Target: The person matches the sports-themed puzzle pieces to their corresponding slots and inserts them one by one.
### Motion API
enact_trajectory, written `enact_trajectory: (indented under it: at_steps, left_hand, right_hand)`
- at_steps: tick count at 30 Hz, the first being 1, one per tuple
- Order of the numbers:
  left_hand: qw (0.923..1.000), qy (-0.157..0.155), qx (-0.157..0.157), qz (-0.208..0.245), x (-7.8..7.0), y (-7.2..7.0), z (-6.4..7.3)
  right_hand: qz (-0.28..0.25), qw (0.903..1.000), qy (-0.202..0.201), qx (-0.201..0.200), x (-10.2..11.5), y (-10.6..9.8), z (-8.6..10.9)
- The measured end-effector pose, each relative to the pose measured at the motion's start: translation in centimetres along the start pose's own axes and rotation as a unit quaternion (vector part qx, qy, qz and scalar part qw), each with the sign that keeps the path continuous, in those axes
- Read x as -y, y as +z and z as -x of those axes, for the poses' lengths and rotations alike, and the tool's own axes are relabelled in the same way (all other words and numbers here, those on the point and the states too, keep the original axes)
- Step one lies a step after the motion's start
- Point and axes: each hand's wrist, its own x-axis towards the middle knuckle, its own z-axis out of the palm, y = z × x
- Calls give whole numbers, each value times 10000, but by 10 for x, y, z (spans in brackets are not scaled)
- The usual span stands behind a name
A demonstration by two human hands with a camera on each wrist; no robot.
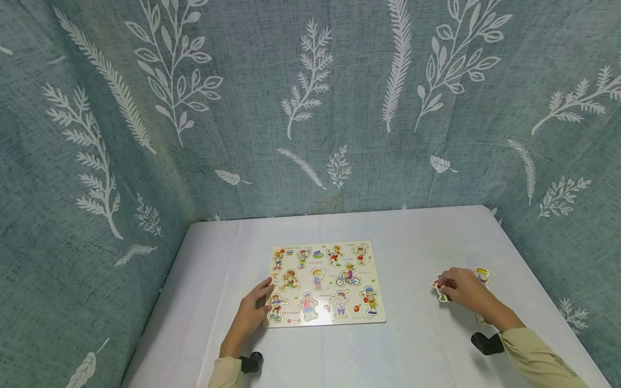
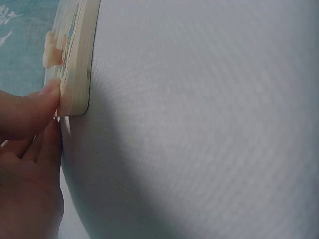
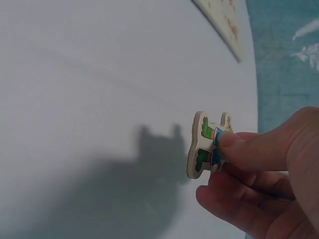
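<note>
A wooden peg puzzle board printed with sports figures lies flat on the white table. My left hand rests at its left edge, with the thumb and fingers spread apart and touching the rim. In the left wrist view, the thumb meets the board's corner, and a knob stands out from its face. Off to the board's right, my right hand pinches a puzzle piece between thumb and fingers. Green shoes and blue clothing show on this piece; its upper part is hidden by the fingers.
Another puzzle piece lies just beyond the right hand, and part of a piece shows below the wrist. White cloth covers the table. A patterned green curtain stands behind and at both sides.
</note>
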Motion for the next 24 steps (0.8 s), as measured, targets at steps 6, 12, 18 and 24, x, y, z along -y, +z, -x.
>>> enact_trajectory:
  at_steps: [6,12,18,24]
  left_hand:
    - [10000,49,16,-10,1,0,-1]
    - [10000,79,-14,-46,1,0,0]
    - [9999,110,-54,-48,1,0,0]
    - [10000,51,-49,-34,0,1,1]
  right_hand:
    - [-86,9999,-107,47,11,-2,-8]
    - [-83,9990,-426,-49,21,-4,-15]
    - [-259,9944,-945,-404,27,-1,-22]
    - [-268,9967,-759,-142,44,-2,-31]
